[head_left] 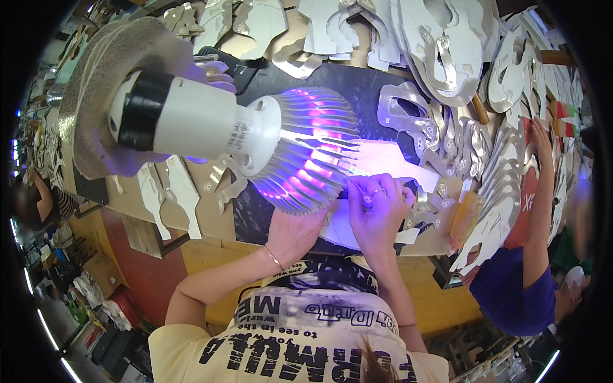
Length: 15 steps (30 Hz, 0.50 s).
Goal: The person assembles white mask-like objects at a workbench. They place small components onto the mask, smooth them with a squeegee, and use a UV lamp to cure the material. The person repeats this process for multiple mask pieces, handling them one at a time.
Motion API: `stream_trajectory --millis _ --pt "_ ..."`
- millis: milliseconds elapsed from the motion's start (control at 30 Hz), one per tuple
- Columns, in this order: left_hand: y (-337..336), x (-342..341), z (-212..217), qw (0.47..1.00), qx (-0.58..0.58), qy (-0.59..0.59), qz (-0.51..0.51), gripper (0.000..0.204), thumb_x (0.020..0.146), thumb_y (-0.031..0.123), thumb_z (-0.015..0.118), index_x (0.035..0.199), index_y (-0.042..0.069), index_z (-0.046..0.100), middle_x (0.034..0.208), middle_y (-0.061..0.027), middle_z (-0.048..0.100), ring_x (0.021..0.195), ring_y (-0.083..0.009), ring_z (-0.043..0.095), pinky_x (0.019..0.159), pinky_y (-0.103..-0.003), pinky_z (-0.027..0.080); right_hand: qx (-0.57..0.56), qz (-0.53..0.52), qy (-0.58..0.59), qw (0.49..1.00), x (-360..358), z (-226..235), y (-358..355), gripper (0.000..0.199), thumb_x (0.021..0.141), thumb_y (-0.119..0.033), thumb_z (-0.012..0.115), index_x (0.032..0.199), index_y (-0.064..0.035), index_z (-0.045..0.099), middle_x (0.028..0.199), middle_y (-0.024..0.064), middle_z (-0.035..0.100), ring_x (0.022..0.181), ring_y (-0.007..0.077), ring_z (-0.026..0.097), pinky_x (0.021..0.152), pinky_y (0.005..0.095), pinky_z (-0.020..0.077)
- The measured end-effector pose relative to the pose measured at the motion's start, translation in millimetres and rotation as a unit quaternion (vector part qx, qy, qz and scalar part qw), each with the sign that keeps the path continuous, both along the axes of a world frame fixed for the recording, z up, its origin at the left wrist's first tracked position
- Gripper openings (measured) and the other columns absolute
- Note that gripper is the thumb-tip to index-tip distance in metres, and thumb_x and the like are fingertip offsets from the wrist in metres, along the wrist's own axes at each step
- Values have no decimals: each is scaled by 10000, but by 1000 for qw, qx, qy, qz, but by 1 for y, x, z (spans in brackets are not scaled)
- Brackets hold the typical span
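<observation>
View: head, a single view; places are given relative to the finned lamp head (306, 153).
Lamp: violet light shows between the fins; a bright patch falls just beyond their right edge.
Lit white piece (396, 163): the work's piece, a flat, pale cut panel to the right of the lamp head, partly in the bright patch.
Second pale piece (340, 230): below and to the right of the lamp head, between the wrists, mostly covered.
Left hand (300, 226): at the lower edge of the lamp head, coming up behind it; the fins hide the fingers. Finger opening and hold: cannot tell.
Right hand (381, 210): just right of the lamp head, at the near edge of the lit white piece; a ring is worn. Fingers curled, thumb and forefinger drawn close together; any small item between them cannot be made out.
Work surface (249, 223): dark sheet beneath the lamp head and hands.
Silver pieces (403, 112): loose cut parts, right of the lamp head and beyond the lit piece.
Fanned stack (501, 198): overlapping pale pieces, farther right of the lamp head.
Amber container (466, 220): between the lamp head and the fanned stack.
Co-worker's arm (539, 185): far right of the lamp head, apart from both hands.
Step in hand: judged to be close fingertip handling under the light.
Next move: judged to call for a steady piece, small finger motions and knuckles clear of the fins.
</observation>
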<state>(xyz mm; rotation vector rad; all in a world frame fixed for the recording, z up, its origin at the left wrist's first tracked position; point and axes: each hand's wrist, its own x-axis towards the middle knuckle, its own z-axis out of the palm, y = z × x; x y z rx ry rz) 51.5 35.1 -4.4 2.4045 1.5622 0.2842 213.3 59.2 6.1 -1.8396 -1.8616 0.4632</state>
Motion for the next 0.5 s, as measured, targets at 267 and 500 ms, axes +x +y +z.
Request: stream_trajectory --millis 267,500 --pt "7 5 7 1000 -18 20 14 694 737 60 630 1415 157 514 1415 -157 461 1287 -293 457 1075 -463 324 18 21 -64 998 0 5 -6 150 847 -204 721 980 -138 697 889 6 591 876 192 556 870 410 311" --pt "8 4 12 997 -7 79 -14 685 756 62 630 1418 200 523 1402 -157 472 1296 -295 451 1066 -468 327 -4 -49 73 996 18 9 -18 228 843 -150 742 1065 -122 697 855 -8 636 830 168 578 847 362 313"
